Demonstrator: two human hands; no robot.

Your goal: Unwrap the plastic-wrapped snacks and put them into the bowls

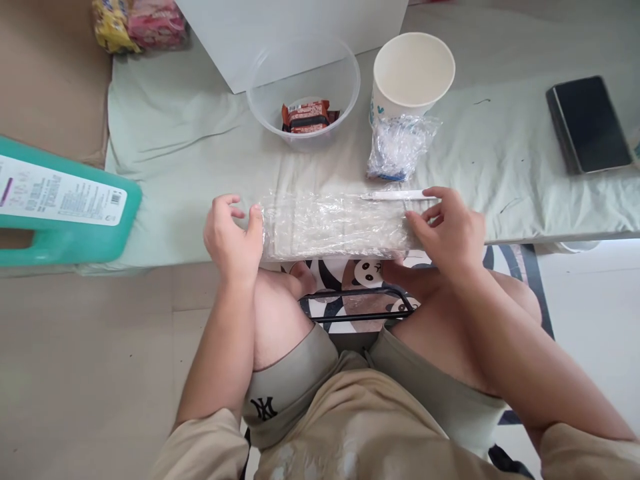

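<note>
A crinkled sheet of clear plastic film (333, 227) lies spread along the front edge of the cloth-covered surface. My left hand (233, 233) is at its left end, thumb against the edge, with the fingers curved and apart from the thumb. At the right end is my right hand (450, 230), its thumb tip on the film's edge and the index finger touching a slim white stick-like tool (393, 195). A gap shows between that thumb and index finger. The white tool lies along the film's far edge; its kind cannot be made out.
Behind the film stand a clear plastic bowl (303, 80) with brown-red wrapped snacks (307, 117), a white paper cup (414, 70) and a crumpled clear wrapper (401, 147). A black phone-like device (591, 125) lies right; a green jug (107, 233) is left. Snack packs (140, 25) lie back left.
</note>
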